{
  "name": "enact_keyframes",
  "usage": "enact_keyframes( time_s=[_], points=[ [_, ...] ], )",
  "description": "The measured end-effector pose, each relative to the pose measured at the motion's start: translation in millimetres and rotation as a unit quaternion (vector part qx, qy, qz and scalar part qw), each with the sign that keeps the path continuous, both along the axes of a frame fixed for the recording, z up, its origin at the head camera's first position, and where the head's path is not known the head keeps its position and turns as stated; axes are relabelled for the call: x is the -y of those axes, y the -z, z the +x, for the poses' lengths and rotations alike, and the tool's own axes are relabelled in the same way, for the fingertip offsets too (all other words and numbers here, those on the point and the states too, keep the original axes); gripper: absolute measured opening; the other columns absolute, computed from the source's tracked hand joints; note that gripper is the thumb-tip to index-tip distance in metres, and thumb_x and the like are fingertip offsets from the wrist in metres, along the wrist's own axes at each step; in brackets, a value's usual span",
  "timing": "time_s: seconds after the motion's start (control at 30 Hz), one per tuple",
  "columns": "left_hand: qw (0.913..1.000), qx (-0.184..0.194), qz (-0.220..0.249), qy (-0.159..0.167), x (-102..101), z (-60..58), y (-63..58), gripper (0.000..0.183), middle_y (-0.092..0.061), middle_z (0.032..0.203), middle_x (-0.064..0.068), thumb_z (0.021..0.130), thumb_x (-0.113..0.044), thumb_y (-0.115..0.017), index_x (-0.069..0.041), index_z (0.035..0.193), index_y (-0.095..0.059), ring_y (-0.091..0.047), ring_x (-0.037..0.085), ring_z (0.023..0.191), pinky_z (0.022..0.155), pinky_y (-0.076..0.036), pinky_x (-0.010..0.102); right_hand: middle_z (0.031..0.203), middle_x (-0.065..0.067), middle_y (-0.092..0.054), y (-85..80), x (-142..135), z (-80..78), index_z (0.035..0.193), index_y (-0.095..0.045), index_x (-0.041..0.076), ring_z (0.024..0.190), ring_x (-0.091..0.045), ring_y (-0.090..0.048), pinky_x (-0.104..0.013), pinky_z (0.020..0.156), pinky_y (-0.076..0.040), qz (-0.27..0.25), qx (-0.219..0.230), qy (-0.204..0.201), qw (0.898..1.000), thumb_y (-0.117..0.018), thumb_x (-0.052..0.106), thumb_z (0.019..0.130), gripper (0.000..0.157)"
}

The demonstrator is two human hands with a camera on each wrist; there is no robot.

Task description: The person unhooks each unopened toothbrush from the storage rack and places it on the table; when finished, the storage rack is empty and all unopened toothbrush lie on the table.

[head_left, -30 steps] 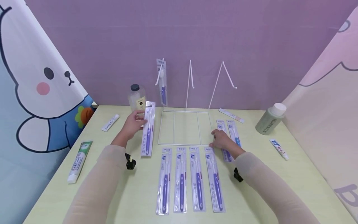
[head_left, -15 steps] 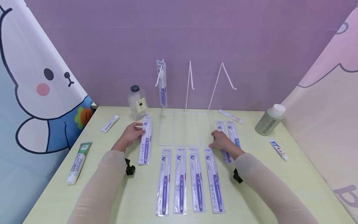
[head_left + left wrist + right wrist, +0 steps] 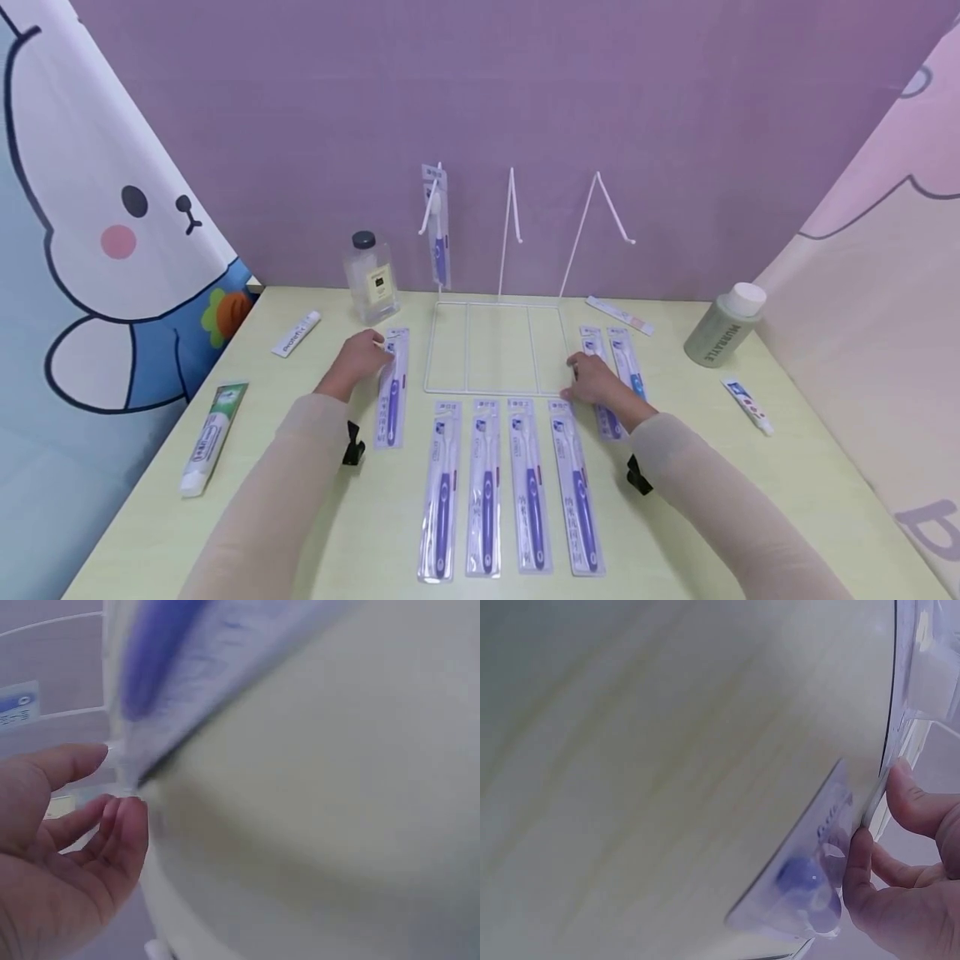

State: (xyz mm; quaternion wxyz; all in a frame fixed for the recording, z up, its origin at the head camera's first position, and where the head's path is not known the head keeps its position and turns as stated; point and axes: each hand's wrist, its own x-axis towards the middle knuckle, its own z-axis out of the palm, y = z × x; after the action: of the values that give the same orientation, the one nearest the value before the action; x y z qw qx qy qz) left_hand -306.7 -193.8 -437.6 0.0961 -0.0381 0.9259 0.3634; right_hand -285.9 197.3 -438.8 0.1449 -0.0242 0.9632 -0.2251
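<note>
In the head view my left hand (image 3: pixel 362 358) is beside a packaged toothbrush (image 3: pixel 392 400) lying left of the white wire display rack (image 3: pixel 487 392). The left wrist view shows the thumb and fingertips apart at the pack's edge. My right hand (image 3: pixel 595 382) pinches the rack's front right corner; in the right wrist view thumb and forefinger close on the wire. Another packaged toothbrush (image 3: pixel 440 258) hangs on the rack's left hook. In front of the rack lies a row of several packaged toothbrushes (image 3: pixel 487 500). Two more packs (image 3: pixel 628 367) lie right of it, one partly behind my right hand.
A clear bottle (image 3: pixel 372 287) with a black cap stands behind my left hand. At the right is a green bottle (image 3: pixel 720 329) with a white cap. Toothpaste tubes (image 3: pixel 213 442) lie at both sides, and a slim box (image 3: pixel 619 315) lies at the back right.
The toothbrush in my left hand went down from upright to flat on the table, and the left fingers came away from it. My right hand stays at the rack's corner.
</note>
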Motion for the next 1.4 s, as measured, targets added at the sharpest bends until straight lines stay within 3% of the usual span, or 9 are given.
enact_keyframes(
  time_s=[0.13, 0.3, 0.4, 0.53, 0.67, 0.9, 1.03, 1.17, 1.4],
  points=[
    [0.9977, -0.055, 0.038, 0.01, -9, -13.6, -23.5, 0.044, -0.05, 0.116, 0.02, 0.087, -0.018, -0.058, 0.002, 0.125, -0.044, -0.049, 0.033, 0.103, 0.085, -0.042, 0.043, 0.125, -0.025, -0.042, 2.5, -1, 0.2, 0.131, -0.04, -0.001, 0.11, -0.038, -0.043, -0.049, 0.092, -0.035, -0.002, 0.001, 0.004, 1.0, -0.073, 0.02, 0.074, 0.069],
    [0.9832, -0.146, 0.109, 0.007, -27, -31.7, -62.4, 0.041, -0.05, 0.116, 0.017, 0.087, -0.014, -0.058, 0.002, 0.122, -0.046, -0.049, 0.03, 0.104, 0.082, -0.045, 0.039, 0.121, -0.024, -0.045, 4.3, -1, -0.5, 0.131, -0.04, -0.001, 0.109, -0.037, -0.044, -0.048, 0.092, -0.036, -0.001, -0.002, 0.0, 1.0, -0.073, 0.02, 0.074, 0.069],
    [0.9699, -0.177, 0.167, -0.016, -37, -41.9, -83.3, 0.042, -0.049, 0.12, 0.013, 0.087, -0.014, -0.059, -0.001, 0.124, -0.045, -0.048, 0.026, 0.108, 0.086, -0.043, 0.036, 0.121, -0.024, -0.046, 4.3, -1, -1.9, 0.13, -0.04, -0.001, 0.108, -0.036, -0.045, -0.048, 0.092, -0.036, 0.0, -0.005, 0.0, 1.0, -0.074, 0.02, 0.073, 0.069],
    [0.941, -0.203, 0.266, -0.051, -50, -54.8, -100.7, 0.047, -0.046, 0.127, 0.009, 0.085, -0.009, -0.059, -0.005, 0.129, -0.042, -0.043, 0.021, 0.115, 0.092, -0.038, 0.03, 0.121, -0.024, -0.045, 4.3, -1, -2.8, 0.13, -0.04, -0.001, 0.109, -0.037, -0.044, -0.048, 0.092, -0.035, -0.001, -0.005, 0.003, 1.0, -0.074, 0.02, 0.073, 0.07],
    [0.9152, -0.218, 0.335, -0.055, -59, -66.7, -108.2, 0.054, -0.041, 0.133, 0.007, 0.084, -0.004, -0.061, -0.007, 0.133, -0.038, -0.039, 0.018, 0.12, 0.094, -0.035, 0.024, 0.122, -0.025, -0.044, 3.6, -1, -2.1, 0.13, -0.04, -0.001, 0.11, -0.037, -0.043, -0.049, 0.093, -0.034, -0.003, -0.001, 0.006, 1.0, -0.074, 0.019, 0.073, 0.069],
    [0.9148, -0.196, 0.352, -0.024, -69, -67.2, -122.3, 0.062, -0.038, 0.137, 0.004, 0.085, -0.006, -0.061, -0.012, 0.139, -0.03, -0.034, 0.02, 0.124, 0.1, -0.03, 0.031, 0.121, -0.024, -0.045, 4.9, -1, -2.1, 0.13, -0.041, -0.001, 0.11, -0.037, -0.043, -0.049, 0.094, -0.034, -0.001, -0.003, 0.003, 1.0, -0.073, 0.019, 0.074, 0.068],
    [0.9056, -0.187, 0.381, -0.013, -75, -60.3, -129.3, 0.062, -0.045, 0.13, 0.01, 0.083, -0.003, -0.062, -0.011, 0.137, -0.032, -0.041, 0.024, 0.119, 0.096, -0.035, 0.033, 0.123, -0.024, -0.044, 5.4, -1, -2.9, 0.13, -0.041, -0.001, 0.112, -0.037, -0.042, -0.048, 0.094, -0.033, -0.001, -0.005, 0.001, 1.0, -0.073, 0.019, 0.075, 0.066],
    [0.8898, -0.201, 0.41, -0.009, -83, -64.7, -121.1, 0.053, -0.049, 0.123, 0.013, 0.084, 0.001, -0.06, -0.006, 0.132, -0.038, -0.049, 0.022, 0.111, 0.09, -0.041, 0.027, 0.125, -0.025, -0.042, 4.2, -2, -4.0, 0.13, -0.04, -0.001, 0.112, -0.038, -0.042, -0.048, 0.094, -0.033, 0.001, -0.005, 0.001, 1.0, -0.072, 0.019, 0.075, 0.067],
    [0.8646, -0.255, 0.427, -0.071, -88, -64.3, -109.0, 0.043, -0.055, 0.114, 0.009, 0.083, -0.003, -0.063, -0.009, 0.122, -0.045, -0.055, 0.02, 0.099, 0.079, -0.047, 0.031, 0.124, -0.025, -0.044, 4.1, -2, -4.5, 0.13, -0.04, -0.001, 0.111, -0.038, -0.043, -0.049, 0.093, -0.034, -0.004, -0.007, -0.002, 1.0, -0.073, 0.019, 0.075, 0.067]
  ],
)
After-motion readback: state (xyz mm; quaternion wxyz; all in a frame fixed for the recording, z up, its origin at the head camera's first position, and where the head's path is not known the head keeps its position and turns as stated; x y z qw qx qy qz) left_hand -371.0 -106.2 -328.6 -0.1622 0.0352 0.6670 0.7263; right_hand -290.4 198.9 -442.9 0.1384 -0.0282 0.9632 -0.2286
